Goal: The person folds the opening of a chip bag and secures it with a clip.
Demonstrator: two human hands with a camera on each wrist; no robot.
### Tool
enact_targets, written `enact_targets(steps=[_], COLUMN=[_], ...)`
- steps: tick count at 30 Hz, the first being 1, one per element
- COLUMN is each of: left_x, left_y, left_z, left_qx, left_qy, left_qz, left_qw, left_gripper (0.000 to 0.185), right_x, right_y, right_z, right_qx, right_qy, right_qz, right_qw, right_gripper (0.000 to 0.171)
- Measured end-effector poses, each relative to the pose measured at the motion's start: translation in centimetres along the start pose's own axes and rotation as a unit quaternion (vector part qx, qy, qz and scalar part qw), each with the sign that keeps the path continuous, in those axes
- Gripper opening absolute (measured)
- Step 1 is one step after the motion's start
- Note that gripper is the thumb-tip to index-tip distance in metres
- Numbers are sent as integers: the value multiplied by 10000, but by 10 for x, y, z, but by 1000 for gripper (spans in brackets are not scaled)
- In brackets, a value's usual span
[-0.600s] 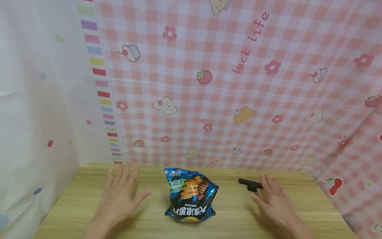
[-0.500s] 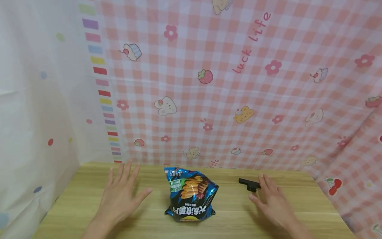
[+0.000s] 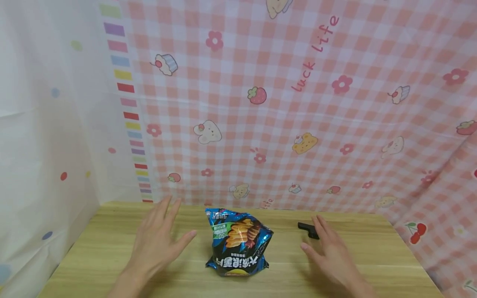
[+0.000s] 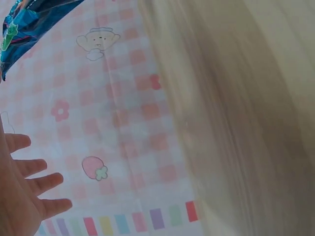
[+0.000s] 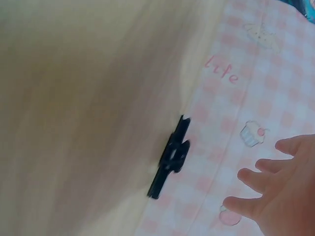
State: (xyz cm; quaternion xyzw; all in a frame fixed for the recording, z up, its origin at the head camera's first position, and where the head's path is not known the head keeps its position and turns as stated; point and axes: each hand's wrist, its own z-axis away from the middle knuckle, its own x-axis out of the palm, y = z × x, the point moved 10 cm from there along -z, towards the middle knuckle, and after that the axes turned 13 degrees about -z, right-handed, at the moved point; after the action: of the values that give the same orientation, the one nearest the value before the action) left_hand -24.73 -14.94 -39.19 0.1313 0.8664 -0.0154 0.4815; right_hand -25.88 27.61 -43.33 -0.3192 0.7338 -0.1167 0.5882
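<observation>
A blue and black bag of potato chips (image 3: 238,248) lies on the wooden table, its printing upside down to me. To its left, my left hand (image 3: 154,242) is spread with the thumb toward the bag, holding nothing. On the other side, my right hand (image 3: 333,254) stretches out its fingers, also without a thing in them. Beyond that thumb sits a black bag clip (image 3: 307,229), partly hidden behind the fingers in the head view. The right wrist view shows the whole clip (image 5: 170,157), apart from the fingertips. A corner of the bag (image 4: 32,29) appears in the left wrist view.
Behind the table (image 3: 279,285) hangs a pink checked cloth (image 3: 231,161) with cartoon prints. White cloth (image 3: 41,136) covers the left side, and more checked cloth (image 3: 447,198) closes off the right.
Both hands have moved inward toward the bag, the left one to the right and the right one to the left. More of the clip is now covered. Bag and clip stay in place.
</observation>
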Motion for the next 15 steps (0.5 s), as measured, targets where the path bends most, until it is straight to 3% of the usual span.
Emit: enact_targets(steps=[7, 15], left_x=[-3, -9], left_y=[10, 24], left_z=[-6, -12], left_qx=[2, 223], left_qy=[21, 424], left_qz=[130, 204], left_qw=[9999, 9986], left_gripper=[86, 82], right_x=[6, 15], right_y=[-22, -33], right_z=[-4, -6], right_qx=[-268, -235], right_qy=[46, 77], right_qz=[-28, -373], right_qw=[9996, 9990], right_gripper=[82, 80])
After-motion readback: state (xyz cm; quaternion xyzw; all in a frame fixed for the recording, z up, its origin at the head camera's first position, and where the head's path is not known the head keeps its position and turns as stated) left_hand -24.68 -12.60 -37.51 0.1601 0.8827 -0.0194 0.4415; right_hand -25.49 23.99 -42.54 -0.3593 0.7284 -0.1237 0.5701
